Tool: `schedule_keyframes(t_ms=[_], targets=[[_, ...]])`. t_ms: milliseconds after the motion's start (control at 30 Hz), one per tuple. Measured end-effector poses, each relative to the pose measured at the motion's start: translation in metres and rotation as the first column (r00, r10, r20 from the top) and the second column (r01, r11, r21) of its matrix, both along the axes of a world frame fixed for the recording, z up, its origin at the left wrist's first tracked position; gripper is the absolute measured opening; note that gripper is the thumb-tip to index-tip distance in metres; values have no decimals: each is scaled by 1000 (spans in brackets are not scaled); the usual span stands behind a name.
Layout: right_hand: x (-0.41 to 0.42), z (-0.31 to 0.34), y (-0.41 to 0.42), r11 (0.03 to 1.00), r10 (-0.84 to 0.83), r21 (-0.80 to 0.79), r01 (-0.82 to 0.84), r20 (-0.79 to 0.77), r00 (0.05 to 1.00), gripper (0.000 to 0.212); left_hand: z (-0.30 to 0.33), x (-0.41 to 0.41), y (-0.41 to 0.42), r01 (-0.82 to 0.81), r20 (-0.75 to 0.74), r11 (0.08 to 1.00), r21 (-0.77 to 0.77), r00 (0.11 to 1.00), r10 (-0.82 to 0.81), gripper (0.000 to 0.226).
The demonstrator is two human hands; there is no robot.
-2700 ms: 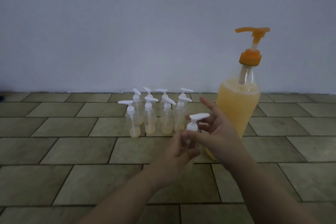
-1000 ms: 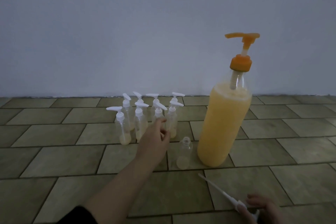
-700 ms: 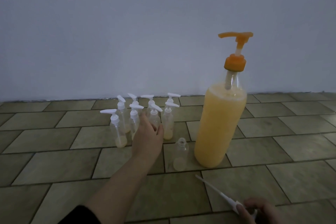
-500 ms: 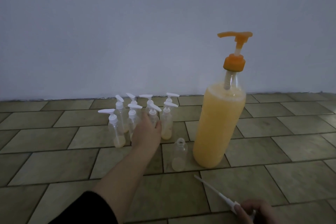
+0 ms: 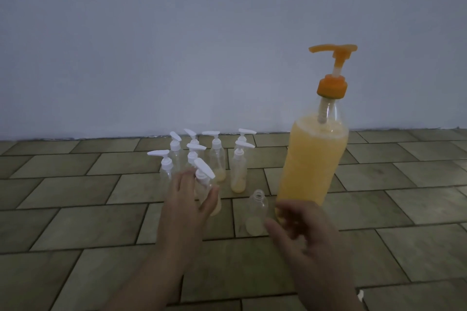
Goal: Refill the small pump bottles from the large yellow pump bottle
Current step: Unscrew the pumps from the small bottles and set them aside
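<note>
On olive floor tiles before a pale wall, the left hand (image 5: 188,199) grips a capped small bottle (image 5: 204,184); the right hand (image 5: 305,232), fingers spread, has reached the uncapped bottle (image 5: 256,212) beside the large yellow pump bottle (image 5: 313,161), its pump released.

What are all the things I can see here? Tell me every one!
large yellow pump bottle: one, yellow liquid with an orange pump, stands on the right
small pump bottles: seven, clear with white pumps and a little yellow at the bottom, clustered near the wall, left of the big bottle
held small pump bottle: one, same kind, at the front of the cluster
open small bottle: one, clear, no pump, stands just before the big bottle
white piece: one, bottom edge, too little shows to name
floor tiles: olive-brown, underneath everything
wall: grey-blue, behind
left hand: grips the held bottle
right hand: blurred, fingers spread, beside the open bottle
</note>
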State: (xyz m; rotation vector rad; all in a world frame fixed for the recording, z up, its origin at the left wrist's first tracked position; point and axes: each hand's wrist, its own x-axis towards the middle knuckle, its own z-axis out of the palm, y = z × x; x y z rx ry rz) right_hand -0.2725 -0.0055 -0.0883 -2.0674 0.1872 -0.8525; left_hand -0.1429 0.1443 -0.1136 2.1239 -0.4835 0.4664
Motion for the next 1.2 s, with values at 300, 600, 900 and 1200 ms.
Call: schedule_keyframes(t_ms=[300, 600, 900, 1200], targets=[[48, 20, 45, 987, 154, -25, -159, -129, 980, 13, -12, -42, 17, 369, -229, 926, -80, 897, -377, 34], [30, 17, 29, 922, 356, 227, -313, -185, 916, 90, -17, -44, 29, 365, -245, 922, -133, 889, -387, 39], [22, 14, 16, 967, 233, 136, -217, -114, 966, 73, -11, -40, 10, 362, -292, 931, -39, 887, -357, 55], [-12, 62, -16, 873, 207, 385, -299, 264, 942, 38, -15, -23, 1, 305, -401, 944, -130, 854, -331, 31]])
